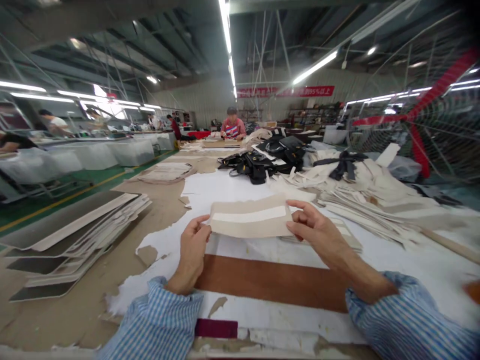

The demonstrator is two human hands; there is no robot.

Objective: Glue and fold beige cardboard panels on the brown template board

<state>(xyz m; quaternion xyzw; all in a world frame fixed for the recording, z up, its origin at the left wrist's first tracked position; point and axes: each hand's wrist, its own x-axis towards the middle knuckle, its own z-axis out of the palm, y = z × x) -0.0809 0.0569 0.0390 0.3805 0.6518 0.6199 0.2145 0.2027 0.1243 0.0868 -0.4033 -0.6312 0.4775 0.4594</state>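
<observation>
A factory workshop: strip lights (315, 67) hang in rows under a high metal roof (168, 32), a red banner (318, 91) stretches across the far wall (208, 95), a yellow line marks the green floor (18, 209), several people (233, 129) are at work, and stacks of cut pieces (375, 212) crowd a long worktop (48, 322).

Beige panel (250, 228) with white strip (250, 215)

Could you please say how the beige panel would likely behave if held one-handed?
Curving only gently between the left hand and right hand, the beige panel is probably fairly firm, though its free end might droop. Its edge looks thin, so it is likely light.
</observation>
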